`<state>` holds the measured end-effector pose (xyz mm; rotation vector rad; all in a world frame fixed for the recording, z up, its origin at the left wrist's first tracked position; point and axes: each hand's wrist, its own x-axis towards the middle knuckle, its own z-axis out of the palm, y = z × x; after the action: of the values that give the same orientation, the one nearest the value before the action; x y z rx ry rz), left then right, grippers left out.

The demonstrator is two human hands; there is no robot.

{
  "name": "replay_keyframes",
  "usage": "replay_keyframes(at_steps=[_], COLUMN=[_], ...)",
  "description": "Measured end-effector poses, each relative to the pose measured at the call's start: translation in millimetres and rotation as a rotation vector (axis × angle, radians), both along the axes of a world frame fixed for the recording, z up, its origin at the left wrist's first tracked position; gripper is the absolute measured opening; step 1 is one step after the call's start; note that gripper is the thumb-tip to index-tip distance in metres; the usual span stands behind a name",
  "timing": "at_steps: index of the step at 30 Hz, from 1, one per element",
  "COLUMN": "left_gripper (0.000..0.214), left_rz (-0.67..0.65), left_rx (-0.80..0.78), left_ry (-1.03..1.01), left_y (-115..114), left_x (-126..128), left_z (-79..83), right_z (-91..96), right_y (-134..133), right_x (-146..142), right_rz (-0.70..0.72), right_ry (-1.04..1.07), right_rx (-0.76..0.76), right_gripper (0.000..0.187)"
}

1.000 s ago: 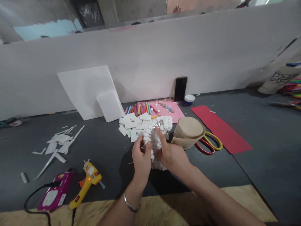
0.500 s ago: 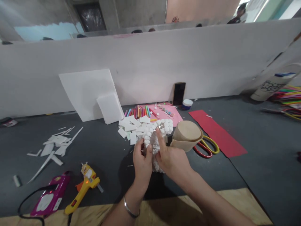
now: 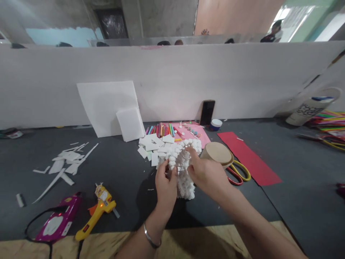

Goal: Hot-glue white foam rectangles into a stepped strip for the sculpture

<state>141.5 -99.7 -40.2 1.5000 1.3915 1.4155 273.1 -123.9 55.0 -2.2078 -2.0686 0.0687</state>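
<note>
A white, bumpy craft piece [image 3: 184, 180] covered in small white puffs stands upright near the middle of the table; its exact kind is unclear. My left hand [image 3: 167, 185] grips its left side, thumb in front and fingers behind. My right hand [image 3: 210, 176] rests against its upper right part with the index finger stretched onto the top rim and the other fingers curled. Beside that hand stands a tan cup-like roll [image 3: 217, 153]. Behind the craft piece lies a pile of white foam squares [image 3: 153, 144].
At the left are a yellow glue gun [image 3: 98, 212], a purple device with a cord [image 3: 60, 219] and white scraps [image 3: 67, 158]. Colored sticks [image 3: 160, 130], a phone [image 3: 207, 112] and a small jar [image 3: 216, 125] stand behind. Scissors [image 3: 242, 171] and red sheet [image 3: 250, 158] lie right.
The camera view has shifted slightly. My right hand has moved a little up and right along the craft piece, its index finger still at the rim; my left hand keeps its grip.
</note>
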Motion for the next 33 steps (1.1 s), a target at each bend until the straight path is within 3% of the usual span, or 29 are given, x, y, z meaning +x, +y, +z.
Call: replay_keyframes(at_steps=[7,13,18,21,24,27,30,33], left_gripper=[0.037,0.036,0.041,0.038,0.030,0.029,0.031,0.033], left_rz=[0.008,0.000,-0.050,-0.061,0.022,0.205,0.331,0.441], left_rx=[0.014,0.013,-0.061,-0.156,-0.257,-0.236,-0.115,0.023], left_ry=[0.002,-0.018,-0.127,-0.311,-0.579,-0.729,-0.730,-0.592], left_y=[0,-2,3,13,27,42,59,78], left_x=[1,2,-1,-7,-18,-34,-57,-84], left_z=[0.2,3.1,2.9,3.9,8.4,13.9,15.5,11.9], right_z=[0.7,-4.5,-10.5,-20.9,-36.3,-51.8,-66.1,-79.6], right_y=[-6,0,-8,-18,-23,-22,-18,-14], right_x=[21,25,33,44,57,66,66,62], right_rz=[-0.023,0.034,0.132,0.116,0.085,0.207,0.328,0.418], right_ry=[-0.026,-0.060,0.374,0.523,0.487,0.400,0.427,0.407], right_rx=[0.121,0.102,0.382,0.553,0.535,0.448,0.364,0.281], right_gripper=[0.053,0.059,0.056,0.044,0.025,0.032,0.024,0.035])
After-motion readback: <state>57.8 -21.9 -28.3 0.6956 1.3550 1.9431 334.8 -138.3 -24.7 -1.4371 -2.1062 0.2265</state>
